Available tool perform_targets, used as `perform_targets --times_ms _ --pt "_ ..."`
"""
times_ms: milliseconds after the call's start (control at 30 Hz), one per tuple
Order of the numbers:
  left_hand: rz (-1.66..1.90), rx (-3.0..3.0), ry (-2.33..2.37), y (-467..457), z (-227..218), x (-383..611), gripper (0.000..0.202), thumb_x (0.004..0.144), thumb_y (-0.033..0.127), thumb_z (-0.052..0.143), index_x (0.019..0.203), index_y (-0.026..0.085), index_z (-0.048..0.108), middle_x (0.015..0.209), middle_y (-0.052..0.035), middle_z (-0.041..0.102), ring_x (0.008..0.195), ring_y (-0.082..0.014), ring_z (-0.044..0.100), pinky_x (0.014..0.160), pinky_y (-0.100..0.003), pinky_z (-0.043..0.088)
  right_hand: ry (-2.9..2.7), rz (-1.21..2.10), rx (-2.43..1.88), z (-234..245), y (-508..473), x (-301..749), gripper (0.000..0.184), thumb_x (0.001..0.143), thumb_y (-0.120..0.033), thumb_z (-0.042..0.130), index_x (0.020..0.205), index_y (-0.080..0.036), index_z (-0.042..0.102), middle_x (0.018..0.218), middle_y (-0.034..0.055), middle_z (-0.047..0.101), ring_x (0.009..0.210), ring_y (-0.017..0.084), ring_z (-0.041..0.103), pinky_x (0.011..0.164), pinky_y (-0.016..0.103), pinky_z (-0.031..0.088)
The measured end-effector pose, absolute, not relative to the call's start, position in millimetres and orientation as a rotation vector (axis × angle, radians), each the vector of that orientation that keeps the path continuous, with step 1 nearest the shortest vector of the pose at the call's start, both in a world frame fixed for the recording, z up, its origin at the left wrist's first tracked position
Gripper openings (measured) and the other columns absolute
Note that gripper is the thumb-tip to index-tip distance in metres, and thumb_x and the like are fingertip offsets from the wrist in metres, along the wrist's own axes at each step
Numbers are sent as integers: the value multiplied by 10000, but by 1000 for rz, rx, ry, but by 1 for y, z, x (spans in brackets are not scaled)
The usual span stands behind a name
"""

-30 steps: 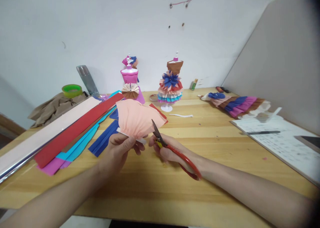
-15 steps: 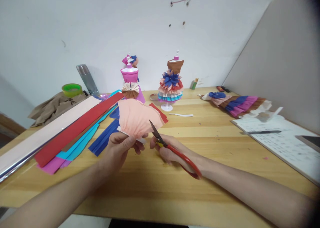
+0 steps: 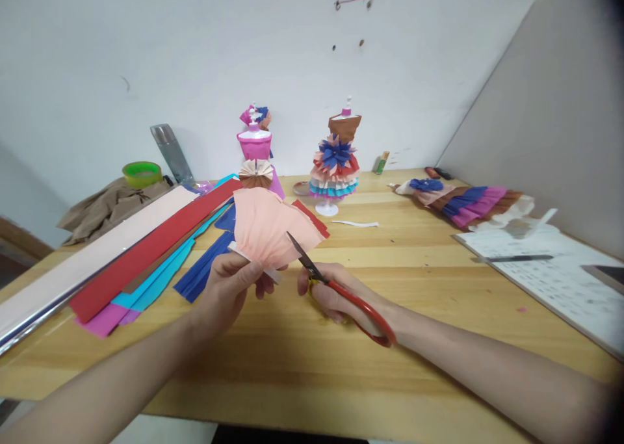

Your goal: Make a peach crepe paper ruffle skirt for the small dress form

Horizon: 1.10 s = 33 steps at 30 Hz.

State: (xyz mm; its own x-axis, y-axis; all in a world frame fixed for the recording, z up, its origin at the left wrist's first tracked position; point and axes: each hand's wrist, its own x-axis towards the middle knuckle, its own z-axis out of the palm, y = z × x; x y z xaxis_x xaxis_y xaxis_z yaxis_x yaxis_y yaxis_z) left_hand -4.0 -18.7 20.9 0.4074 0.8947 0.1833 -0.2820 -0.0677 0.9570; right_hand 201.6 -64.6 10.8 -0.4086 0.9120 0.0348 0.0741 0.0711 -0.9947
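Between the thumb and fingers of my left hand (image 3: 236, 285) is the gathered lower edge of a peach crepe paper piece (image 3: 268, 226), which fans out upward. A white strip (image 3: 270, 274) runs along that edge, partly hidden by the fingers. My right hand (image 3: 336, 291) is wrapped round red-handled scissors (image 3: 358, 304). Their dark blades point up and left, with the tip in front of the paper's right part; whether the blades touch it I cannot tell. Red paper (image 3: 311, 216) shows behind the peach piece.
Long red paper (image 3: 156, 249) and blue pleated paper (image 3: 205, 268) lie left. Behind stand a pink-topped dress form (image 3: 255, 146) and a ruffled dress form (image 3: 335, 171). A small paper dress (image 3: 463, 203) and a written-on board (image 3: 550, 281) lie right. Green tape (image 3: 141, 174) rests on brown cloth.
The scissors' tip has shifted slightly left over the peach paper. My left hand keeps its pinch, and the view has moved a little.
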Motion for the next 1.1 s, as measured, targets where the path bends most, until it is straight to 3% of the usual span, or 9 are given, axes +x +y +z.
perform_targets --times_ms 167,400,533,767,1100 --pt "1098 1278 621 -17 21 -5 302 701 428 793 577 156 753 629 -111 733 489 -138 581 445 -233 416 -1572 1457 -1034 14 -66 201 194 848 -352 549 751 -191 498 483 -100 373 383 44 315 379 182 262" --pt "1090 1259 621 -16 22 -5 295 697 418 799 584 148 756 662 -114 744 487 -131 574 437 -227 404 -1511 1499 -1070 15 -68 197 323 800 -491 570 724 -187 496 431 -111 354 327 34 288 339 180 221" --pt "1078 1259 614 -15 23 -4 301 676 429 811 570 153 754 568 -83 705 487 -133 576 424 -208 394 -1518 1512 -1115 21 -70 195 315 787 -484 567 719 -183 501 427 -113 344 320 38 290 330 181 218" --pt "1064 1292 638 -11 29 -7 317 642 439 826 578 137 755 623 -90 733 449 -95 538 427 -192 393 -1633 1507 -1148 22 -67 200 89 799 -265 546 812 -180 523 492 -82 433 423 73 417 414 190 315" --pt "997 1437 647 -4 22 -12 327 664 452 812 614 133 763 673 -112 746 501 -122 558 430 -210 403 -1584 1557 -1136 13 -63 198 155 810 -316 542 866 -171 543 551 -56 479 444 91 463 456 221 367"
